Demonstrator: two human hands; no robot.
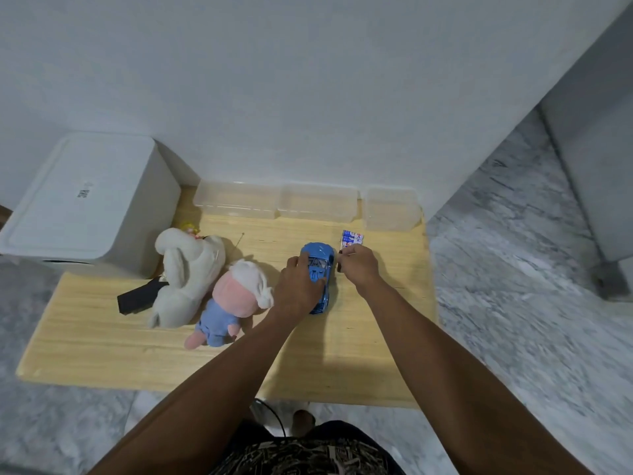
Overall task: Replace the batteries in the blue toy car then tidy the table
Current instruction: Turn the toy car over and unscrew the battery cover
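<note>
1. Blue toy car (320, 269): landmark item, upright on its wheels on the bench (102, 337), right of centre. Long axis runs from my side toward the wall, tilted slightly; the rounded end at the far side looks like the nose, pointing at the clear tubs.
2. My left hand (298, 286): fingers curled over the car's left flank and cabin, grasping it.
3. My right hand (359, 265): just right of the car, pinching a small dark-handled tool, probably a screwdriver (339, 260).
4. Battery pack (352, 238): just beyond my right hand, right of the car's nose, unopened as far as I can tell.
5. Step in hand, judged: turning the car over to reach its battery door. I should roll it about the long axis, keep it low, pin it firmly, and seat the tool squarely.
6. Two plush toys (191, 269) (236, 296) and a black remote (140, 296): left of the car.
7. Three clear tubs (318, 200): beyond the car, along the wall.
</note>
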